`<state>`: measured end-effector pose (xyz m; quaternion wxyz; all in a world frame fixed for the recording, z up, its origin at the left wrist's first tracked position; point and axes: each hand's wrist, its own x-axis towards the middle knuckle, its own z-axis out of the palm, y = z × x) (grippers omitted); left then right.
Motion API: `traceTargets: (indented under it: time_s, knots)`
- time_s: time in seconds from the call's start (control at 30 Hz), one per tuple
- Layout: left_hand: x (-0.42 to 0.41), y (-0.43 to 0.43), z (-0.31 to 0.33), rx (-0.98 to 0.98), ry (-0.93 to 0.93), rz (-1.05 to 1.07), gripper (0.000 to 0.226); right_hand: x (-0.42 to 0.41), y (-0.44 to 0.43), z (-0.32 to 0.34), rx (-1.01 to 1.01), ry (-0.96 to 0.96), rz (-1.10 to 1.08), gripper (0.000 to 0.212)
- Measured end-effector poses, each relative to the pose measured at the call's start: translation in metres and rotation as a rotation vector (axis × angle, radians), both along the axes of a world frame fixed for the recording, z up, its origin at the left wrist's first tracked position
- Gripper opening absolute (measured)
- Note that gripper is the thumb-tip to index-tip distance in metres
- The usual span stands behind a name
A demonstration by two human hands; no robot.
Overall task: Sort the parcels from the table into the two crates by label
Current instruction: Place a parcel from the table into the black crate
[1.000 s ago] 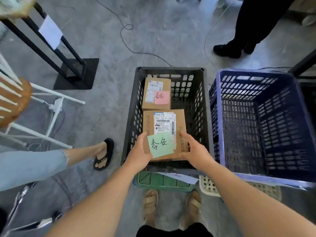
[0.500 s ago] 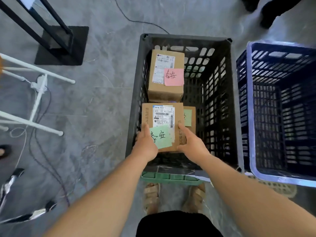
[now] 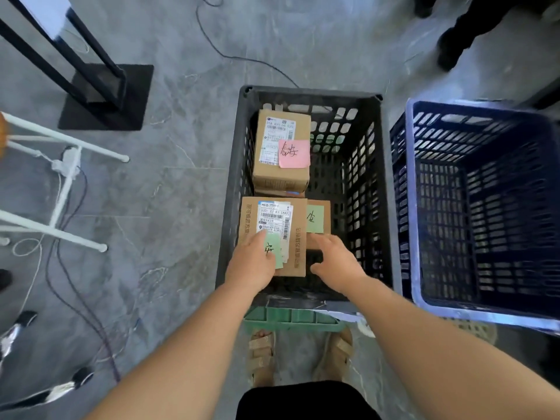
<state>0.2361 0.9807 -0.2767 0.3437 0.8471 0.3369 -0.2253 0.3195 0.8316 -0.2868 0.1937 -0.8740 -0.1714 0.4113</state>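
Note:
A black crate [image 3: 309, 93] stands on the floor in front of me and holds three cardboard parcels. The near parcel [image 3: 298, 237] bears a shipping label and a green note, and my left hand [image 3: 253, 263] rests flat on its top, covering part of the note. To its right, lower down, lies a second parcel with a green note [image 3: 316, 218]. My right hand [image 3: 336, 262] hovers open over the crate beside that parcel and holds nothing. At the far end sits a parcel with a pink note [image 3: 268, 177]. The blue crate [image 3: 413, 213] to the right shows no parcels.
A green crate [image 3: 291, 318] shows under the black one, by my sandalled feet. At left are a black stand base [image 3: 106, 98], white rack legs [image 3: 60, 183] and loose cables on the floor. Another person's legs [image 3: 463, 28] stand at the top right.
The green-note parcel has gone down into the black crate. My right hand has let go of its side and opened; my left hand now lies on its top.

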Motion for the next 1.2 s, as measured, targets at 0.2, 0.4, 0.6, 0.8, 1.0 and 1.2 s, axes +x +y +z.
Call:
traceTargets:
  time_s: [0.2, 0.4, 0.6, 0.8, 1.0, 1.2]
  knots:
    - [-0.022, -0.023, 0.055, 0.121, -0.083, -0.038, 0.06, -0.017, -0.025, 0.062, -0.112, -0.166, -0.053, 0.057]
    - [-0.035, -0.061, 0.098, 0.227, -0.145, -0.264, 0.061, -0.051, -0.051, 0.124, -0.17, -0.369, -0.121, 0.056]
    - [-0.029, -0.093, 0.134, 0.314, -0.247, -0.565, 0.068, -0.084, -0.1, 0.172, -0.252, -0.485, -0.247, 0.046]
    - [-0.034, -0.153, 0.166, 0.318, -0.372, -0.725, 0.075, -0.114, -0.159, 0.204, -0.282, -0.601, -0.435, 0.049]
    - [-0.043, -0.227, 0.189, 0.344, -0.46, -0.884, 0.077, -0.157, -0.235, 0.228, -0.349, -0.701, -0.598, 0.056]
    - [-0.077, -0.329, 0.216, 0.398, -0.541, -1.058, 0.08, -0.223, -0.335, 0.252, -0.438, -0.759, -0.676, 0.065]
